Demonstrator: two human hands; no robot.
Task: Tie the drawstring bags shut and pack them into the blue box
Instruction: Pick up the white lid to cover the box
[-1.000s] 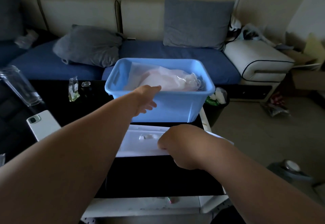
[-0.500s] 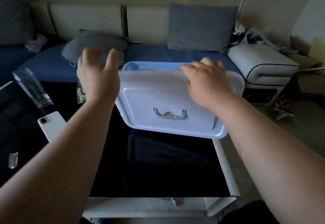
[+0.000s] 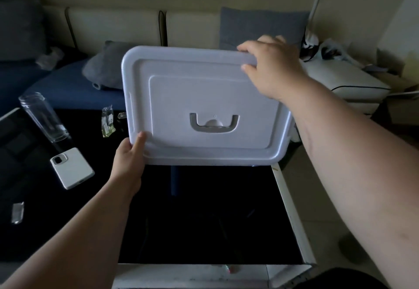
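Note:
A pale white lid [image 3: 181,98] with a grey handle [image 3: 214,123] in its middle covers the blue box, so the box body and the bags inside are hidden; only a thin blue sliver shows at the lid's right edge. My left hand [image 3: 129,159] grips the lid's near-left corner, thumb on top. My right hand [image 3: 272,66] holds the far-right corner, fingers curled over the rim.
The box stands on a black glossy table [image 3: 204,220] with a white frame. On its left lie a white phone [image 3: 72,167], a clear glass bottle [image 3: 43,116], a small packet [image 3: 107,118] and a tablet. A blue sofa with grey cushions sits behind.
The lid went from lying on the table to being lifted over the box, and now sits across its top. My left hand came down from the air and took the near-left corner.

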